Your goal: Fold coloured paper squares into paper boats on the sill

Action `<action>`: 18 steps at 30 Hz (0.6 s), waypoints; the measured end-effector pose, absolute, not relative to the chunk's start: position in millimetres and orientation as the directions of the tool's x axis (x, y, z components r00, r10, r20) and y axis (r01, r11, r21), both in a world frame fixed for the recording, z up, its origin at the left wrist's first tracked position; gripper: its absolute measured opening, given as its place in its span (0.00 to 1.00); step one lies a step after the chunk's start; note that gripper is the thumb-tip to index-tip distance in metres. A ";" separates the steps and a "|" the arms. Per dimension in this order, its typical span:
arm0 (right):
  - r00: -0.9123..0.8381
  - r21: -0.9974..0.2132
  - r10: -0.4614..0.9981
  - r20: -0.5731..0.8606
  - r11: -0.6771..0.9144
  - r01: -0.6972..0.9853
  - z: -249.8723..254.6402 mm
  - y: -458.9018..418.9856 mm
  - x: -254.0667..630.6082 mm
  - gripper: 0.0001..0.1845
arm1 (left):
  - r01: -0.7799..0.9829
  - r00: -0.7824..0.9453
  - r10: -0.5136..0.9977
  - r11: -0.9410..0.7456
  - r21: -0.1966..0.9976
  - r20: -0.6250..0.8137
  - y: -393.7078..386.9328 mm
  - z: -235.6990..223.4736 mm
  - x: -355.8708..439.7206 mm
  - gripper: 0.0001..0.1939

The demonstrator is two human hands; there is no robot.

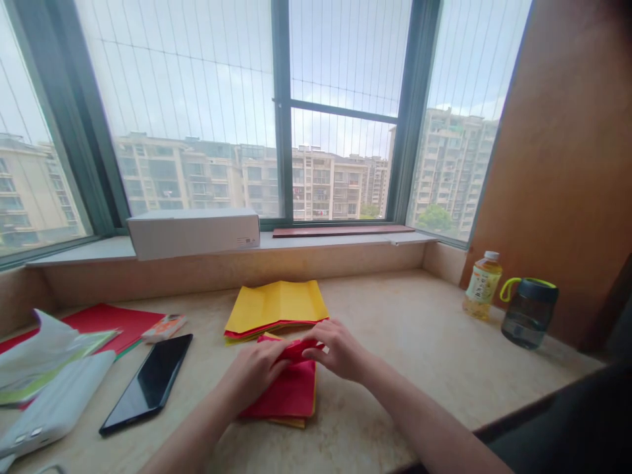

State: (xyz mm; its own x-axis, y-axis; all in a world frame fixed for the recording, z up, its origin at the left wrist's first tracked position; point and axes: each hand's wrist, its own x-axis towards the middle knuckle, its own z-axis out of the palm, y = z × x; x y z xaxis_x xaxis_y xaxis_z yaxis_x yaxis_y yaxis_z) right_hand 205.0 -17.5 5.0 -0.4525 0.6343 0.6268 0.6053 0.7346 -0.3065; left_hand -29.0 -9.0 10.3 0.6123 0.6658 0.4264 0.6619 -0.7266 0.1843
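Observation:
My left hand [259,368] and my right hand [340,349] meet over a small stack of paper on the stone counter. Between their fingertips is a piece of red paper [297,351] that looks folded; both hands have their fingers closed on it. My fingers cover part of its edges. Beneath lies a stack of red paper [291,395] with yellow sheets showing at its lower and right edges. Just behind, a creased yellow sheet [279,306] tops another pile with red and yellow layers below.
To the left lie a black phone [147,385], a white plastic object [59,401], red sheets [118,322] and a small orange-and-white packet [164,328]. A drink bottle [482,286] and a dark water bottle [528,315] stand at the right. A white box [195,236] rests on the window ledge.

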 end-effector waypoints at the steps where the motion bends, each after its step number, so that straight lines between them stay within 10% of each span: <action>1: -0.458 -0.319 0.637 0.620 0.738 0.595 4.9 -17.3 205.9 0.08 | 0.661 0.616 0.674 -0.724 0.197 0.408 -9.9 11.8 -29.4 0.12; 18: -0.546 -0.330 0.652 0.526 0.748 0.576 8.7 -23.4 217.5 0.08 | 0.558 0.704 0.561 -0.816 0.149 0.435 -16.4 20.0 -26.8 0.09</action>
